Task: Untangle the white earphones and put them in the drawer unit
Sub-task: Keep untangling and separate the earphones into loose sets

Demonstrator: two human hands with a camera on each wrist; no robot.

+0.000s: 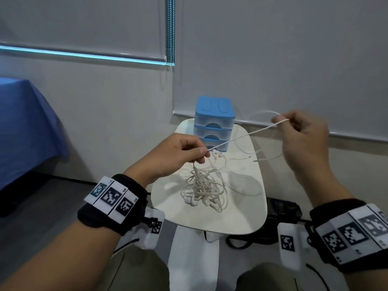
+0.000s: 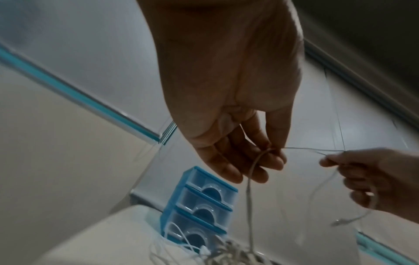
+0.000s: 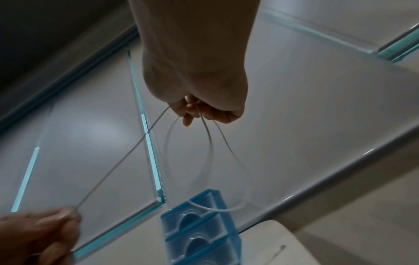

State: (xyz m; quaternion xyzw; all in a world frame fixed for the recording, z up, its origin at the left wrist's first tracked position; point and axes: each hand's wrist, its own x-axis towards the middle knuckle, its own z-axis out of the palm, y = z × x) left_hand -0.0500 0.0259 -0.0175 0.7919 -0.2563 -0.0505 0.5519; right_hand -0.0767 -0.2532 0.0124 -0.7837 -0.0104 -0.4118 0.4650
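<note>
Thin white cord (image 1: 241, 137), taut between hands

Three views: one head, two wrist.
Head looks down on table (image 1: 247, 208); wrist views look up, close under each palm; all share drawers (image 1: 214, 122).

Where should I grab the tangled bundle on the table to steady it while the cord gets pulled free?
Judging by its shape, pinch the dense knot at its middle from above: the loops spread loose around it, and the taut cord rises from its top toward both hands.
</note>
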